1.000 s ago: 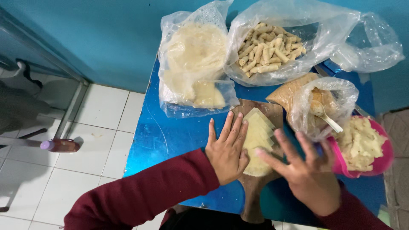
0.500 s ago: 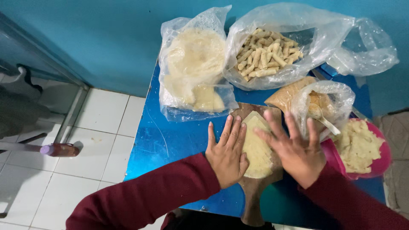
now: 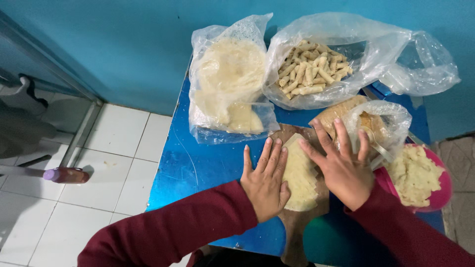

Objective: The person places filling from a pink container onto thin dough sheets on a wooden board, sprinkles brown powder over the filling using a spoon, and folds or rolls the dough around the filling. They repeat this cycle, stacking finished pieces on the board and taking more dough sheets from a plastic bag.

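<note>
The thin dough sheet (image 3: 300,175) lies on a wooden board (image 3: 297,136) at centre frame, its long axis running up-down, between the two hands. The left hand (image 3: 265,180) and right hand (image 3: 341,165) rest open and flat, touching its edges. On the blue counter (image 3: 198,163), upper bags hold dough sheets (image 3: 230,79) and rolled pieces (image 3: 309,69); the pink bowl (image 3: 440,195) at right holds mash.

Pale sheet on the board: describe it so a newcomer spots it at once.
Start at the blue table, then the brown wooden board at its near edge. The pale sheet lies flat on it, between the left hand and the right hand, both spread flat at its edges. Unlike the bagged stack of sheets and the bagged rolls behind, it is single, bare and unrolled.
</note>
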A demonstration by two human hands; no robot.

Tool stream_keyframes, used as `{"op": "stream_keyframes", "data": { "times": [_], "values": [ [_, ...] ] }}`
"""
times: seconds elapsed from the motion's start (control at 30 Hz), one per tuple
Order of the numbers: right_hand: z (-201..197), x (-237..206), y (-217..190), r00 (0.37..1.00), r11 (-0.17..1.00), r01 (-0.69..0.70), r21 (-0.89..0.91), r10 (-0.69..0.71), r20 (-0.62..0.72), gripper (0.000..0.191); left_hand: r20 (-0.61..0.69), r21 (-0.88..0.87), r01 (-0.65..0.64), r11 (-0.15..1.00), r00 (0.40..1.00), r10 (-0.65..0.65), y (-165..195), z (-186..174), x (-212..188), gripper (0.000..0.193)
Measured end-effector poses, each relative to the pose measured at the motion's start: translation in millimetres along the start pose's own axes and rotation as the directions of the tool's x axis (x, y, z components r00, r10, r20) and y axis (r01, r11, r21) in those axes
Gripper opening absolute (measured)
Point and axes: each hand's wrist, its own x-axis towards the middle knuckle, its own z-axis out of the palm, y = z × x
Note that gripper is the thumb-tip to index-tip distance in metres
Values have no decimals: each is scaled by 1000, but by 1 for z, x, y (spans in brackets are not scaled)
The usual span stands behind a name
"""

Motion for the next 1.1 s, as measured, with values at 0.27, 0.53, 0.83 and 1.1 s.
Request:
{"op": "stream_keyframes", "data": {
  "times": [0.27, 0.53, 0.83, 1.1],
  "values": [
    [9, -16, 3, 955, 993, 109, 46, -92, -280, 76, -13, -16, 0, 1000, 1000, 0, 1, 0, 1, 80],
    [11, 21, -1, 965, 980, -14, -197, -38, -260, 73, -42, 2, -24, 1000, 999, 24, -5, 4, 1, 79],
    [7, 19, -4, 962, 996, -3, -90, -21, -271, 77, -66, -21, -13, 1000, 998, 11, -6, 10, 2, 79],
    [-10, 20, 14, 925, 984, -125, 126, 162, -344, 51, -50, -40, 0, 999, 999, -2, -2, 9, 4, 79]
  ]
}}
